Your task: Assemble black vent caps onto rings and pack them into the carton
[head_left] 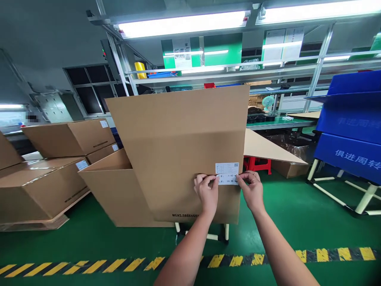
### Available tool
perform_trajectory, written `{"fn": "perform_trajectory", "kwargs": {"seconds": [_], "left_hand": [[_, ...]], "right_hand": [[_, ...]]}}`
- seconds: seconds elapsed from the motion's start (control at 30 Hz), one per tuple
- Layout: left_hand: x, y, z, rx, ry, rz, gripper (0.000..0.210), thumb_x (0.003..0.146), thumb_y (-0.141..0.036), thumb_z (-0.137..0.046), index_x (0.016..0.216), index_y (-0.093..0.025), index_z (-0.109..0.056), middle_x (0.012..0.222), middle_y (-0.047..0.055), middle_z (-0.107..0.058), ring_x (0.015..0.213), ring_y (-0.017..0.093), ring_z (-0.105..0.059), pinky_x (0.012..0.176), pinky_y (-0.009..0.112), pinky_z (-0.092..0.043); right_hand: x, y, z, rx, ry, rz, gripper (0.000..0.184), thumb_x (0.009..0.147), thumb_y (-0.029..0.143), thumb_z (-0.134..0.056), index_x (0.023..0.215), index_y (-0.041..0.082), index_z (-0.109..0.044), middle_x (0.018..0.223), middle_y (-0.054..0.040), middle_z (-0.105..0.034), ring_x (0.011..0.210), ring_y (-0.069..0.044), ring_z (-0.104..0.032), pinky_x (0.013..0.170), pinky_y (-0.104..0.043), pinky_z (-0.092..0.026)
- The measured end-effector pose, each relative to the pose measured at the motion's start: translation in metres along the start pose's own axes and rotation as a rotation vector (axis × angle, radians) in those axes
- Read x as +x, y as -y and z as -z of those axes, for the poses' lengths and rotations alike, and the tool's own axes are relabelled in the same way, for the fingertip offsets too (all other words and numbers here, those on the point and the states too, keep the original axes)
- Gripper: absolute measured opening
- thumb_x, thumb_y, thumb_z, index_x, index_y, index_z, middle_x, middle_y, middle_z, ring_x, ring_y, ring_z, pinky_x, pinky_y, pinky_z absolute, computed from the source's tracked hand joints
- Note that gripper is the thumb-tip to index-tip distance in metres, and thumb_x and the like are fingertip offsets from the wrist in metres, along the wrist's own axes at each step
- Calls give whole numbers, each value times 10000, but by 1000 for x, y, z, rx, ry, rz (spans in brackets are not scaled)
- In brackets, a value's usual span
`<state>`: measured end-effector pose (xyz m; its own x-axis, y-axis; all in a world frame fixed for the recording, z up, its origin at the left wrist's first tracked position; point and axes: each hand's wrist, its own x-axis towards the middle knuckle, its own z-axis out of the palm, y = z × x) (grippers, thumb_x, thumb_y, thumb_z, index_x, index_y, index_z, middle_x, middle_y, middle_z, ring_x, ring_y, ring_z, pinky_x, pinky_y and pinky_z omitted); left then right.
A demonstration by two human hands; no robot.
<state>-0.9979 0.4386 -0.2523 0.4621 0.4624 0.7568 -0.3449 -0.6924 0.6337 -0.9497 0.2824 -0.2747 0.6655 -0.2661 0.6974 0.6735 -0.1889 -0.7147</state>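
Note:
A large open cardboard carton [178, 159] stands on a low pipe stand in front of me, its flaps raised. A small white printed label [227, 173] lies on its front panel near the right edge. My left hand [206, 192] pinches the label's lower left corner. My right hand [252, 190] pinches its lower right corner. Both hands press against the carton face.
Sealed cartons [44, 174] are stacked on a pallet at the left. Blue folded crates [351, 127] sit on a white pipe rack at the right. A red stool [258, 163] and a workbench [276, 122] stand behind. Yellow-black tape [327, 254] crosses the green floor.

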Motion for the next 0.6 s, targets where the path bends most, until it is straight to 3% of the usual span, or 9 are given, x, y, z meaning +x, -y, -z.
{"fn": "perform_trajectory", "kwargs": {"seconds": [0.37,0.5,0.57,0.6], "left_hand": [[0,1,-4,30,-12,18,123,753,-183,-803,720,-235,-697,895,31,-572,917,227,-548,805,355,-416],[1,11,3,-8,-171,137,409,643,-241,-893,901,-180,-582,969,51,-529,825,215,-537,777,371,-446],[-2,12,5,-56,-198,114,371,712,-304,-845,908,-188,-552,943,51,-533,807,213,-534,775,372,-456],[-4,11,5,-110,-113,55,268,789,-334,-772,885,-197,-563,917,51,-554,817,215,-548,776,364,-463]], "right_hand": [[0,-7,-1,-47,4,-1,383,822,559,-641,763,181,-663,934,-94,-569,969,-258,-553,827,-400,-478],[-3,-8,10,-164,-180,-87,547,685,682,-727,832,179,-569,936,-82,-524,818,-231,-538,701,-367,-487],[-9,2,13,-195,-220,-67,549,721,690,-697,871,181,-559,933,-77,-540,796,-222,-540,694,-348,-471],[-12,9,11,-175,-153,-40,501,793,672,-640,880,183,-572,914,-71,-562,801,-220,-550,708,-336,-463]]}}
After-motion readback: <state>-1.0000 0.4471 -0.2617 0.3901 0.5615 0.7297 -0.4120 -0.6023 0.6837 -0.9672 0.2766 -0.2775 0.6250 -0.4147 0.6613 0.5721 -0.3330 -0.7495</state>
